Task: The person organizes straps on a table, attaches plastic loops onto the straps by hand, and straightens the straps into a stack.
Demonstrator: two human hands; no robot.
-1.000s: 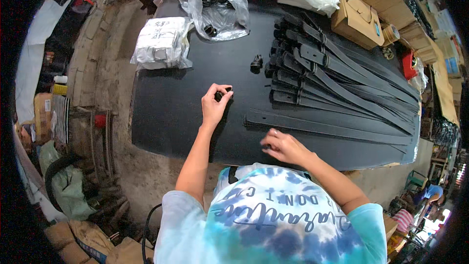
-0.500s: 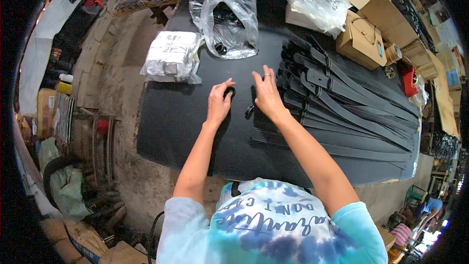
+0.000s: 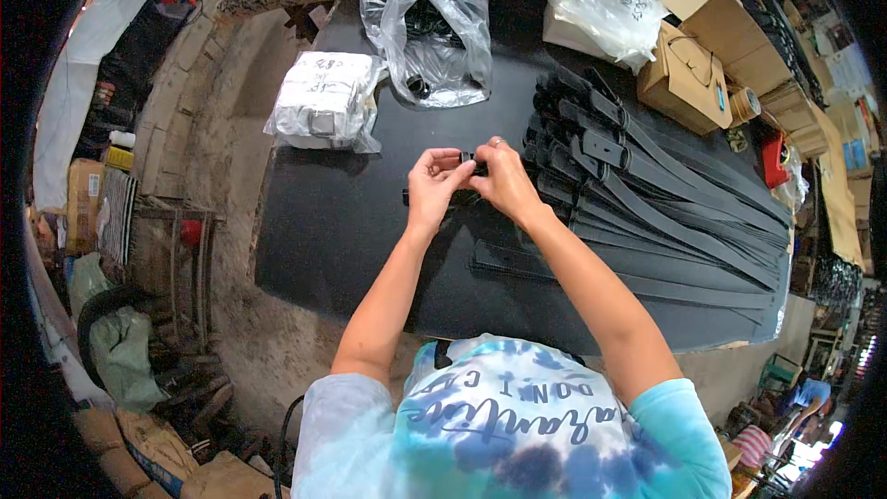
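My left hand and my right hand meet over the middle of the black tabletop. Between their fingertips is a small black loop, pinched from both sides. Its finer details are hidden by the fingers. Just to the right of my right hand lies a thick pile of black belts, spread lengthwise toward the table's right end. Beyond my hands, a clear plastic bag lies with its mouth toward me and small black pieces inside.
A white plastic-wrapped packet sits at the table's far left. At the far right stand an open cardboard box, a tape roll and a clear plastic bag. A wooden stand is on the floor to the left.
My hands were apart and have come together, the left moving right. The small black loop is now held between both hands' fingertips.
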